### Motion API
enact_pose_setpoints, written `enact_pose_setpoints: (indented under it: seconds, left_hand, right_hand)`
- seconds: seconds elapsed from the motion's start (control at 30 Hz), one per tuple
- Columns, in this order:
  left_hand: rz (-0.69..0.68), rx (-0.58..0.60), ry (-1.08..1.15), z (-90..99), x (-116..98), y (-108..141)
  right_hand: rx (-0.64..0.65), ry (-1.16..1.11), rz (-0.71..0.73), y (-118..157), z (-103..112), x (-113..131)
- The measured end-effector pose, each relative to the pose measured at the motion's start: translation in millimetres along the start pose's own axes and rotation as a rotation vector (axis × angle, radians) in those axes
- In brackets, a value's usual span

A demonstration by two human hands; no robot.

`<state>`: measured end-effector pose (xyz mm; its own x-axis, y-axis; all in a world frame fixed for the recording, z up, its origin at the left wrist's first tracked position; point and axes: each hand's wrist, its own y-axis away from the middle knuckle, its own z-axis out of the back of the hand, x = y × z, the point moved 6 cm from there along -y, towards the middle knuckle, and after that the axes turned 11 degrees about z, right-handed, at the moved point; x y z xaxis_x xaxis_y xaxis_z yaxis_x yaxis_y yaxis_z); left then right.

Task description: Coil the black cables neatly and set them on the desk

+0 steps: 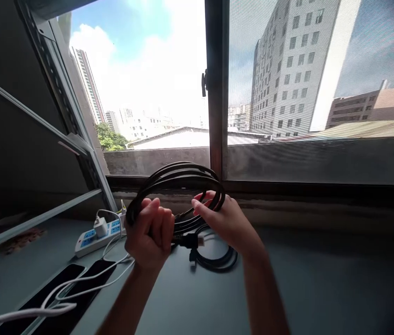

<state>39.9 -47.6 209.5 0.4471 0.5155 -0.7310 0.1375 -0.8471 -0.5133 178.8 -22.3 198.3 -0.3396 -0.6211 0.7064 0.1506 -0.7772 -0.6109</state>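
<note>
A black cable (183, 173) is wound into several loose loops and held up above the table. My left hand (151, 232) is closed in a fist round the left side of the coil. A black plug (189, 240) with a metal tip sticks out to the right of that fist. At the coil's right side, my right hand (223, 216) has its thumb and fingers curled round the loops. Below, a second coiled black cable (218, 267) lies on the table, its small plug (193, 257) pointing toward me. Part of it is hidden behind the held coil.
On the grey table (190, 302), a white power strip (87, 246) with blue sockets holds a white charger (101, 228). White cords (78, 279) run over dark flat panels (64, 293) at left. A metal frame (74, 102) slants at left; a window (217, 93) stands ahead.
</note>
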Motion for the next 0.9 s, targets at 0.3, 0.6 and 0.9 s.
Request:
enact_pose_setpoints:
  seconds: [0.3,0.6,0.9]
  left_hand:
    - [0.097,-0.067,0.080,-2.2,10.3,-1.0]
    - [0.126,-0.062,0.136,-7.2,7.4,-7.7]
    - [0.275,0.112,0.098,-12.0,23.3,-14.6]
  right_hand:
    - [-0.279,-0.206,0.096,2.2,22.8,9.7]
    - [-0.520,-0.277,0.206,11.5,43.1,26.6]
    - [-0.498,-0.444,0.174,14.1,46.2,26.6]
